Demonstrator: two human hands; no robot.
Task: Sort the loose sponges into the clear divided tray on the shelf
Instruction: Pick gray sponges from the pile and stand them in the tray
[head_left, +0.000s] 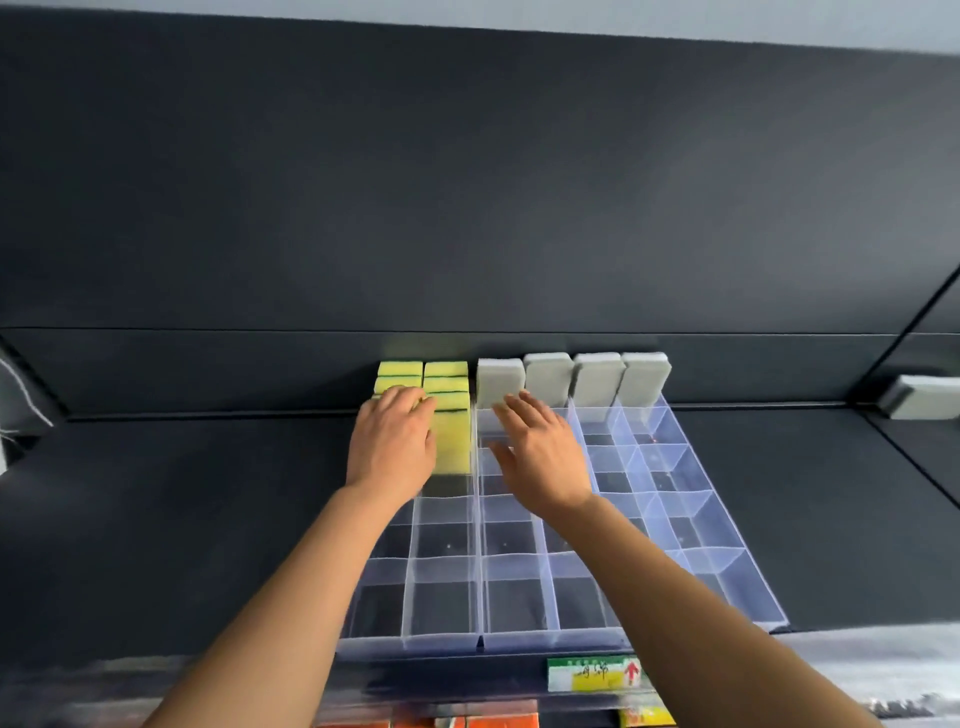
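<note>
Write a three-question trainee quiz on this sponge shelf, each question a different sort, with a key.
1. True or false: the grey sponges stand at the back of the clear divided tray.
2. Which hand rests on the yellow sponges? A) left B) right
3. Fill in: a loose grey sponge lies outside the tray at the far ____ of the shelf.

Key
1. True: four stand upright, side by side.
2. A: the left hand; the right hand hovers open, holding nothing.
3. right

Shop: shelf (208, 519) w/ price label (595, 674).
</note>
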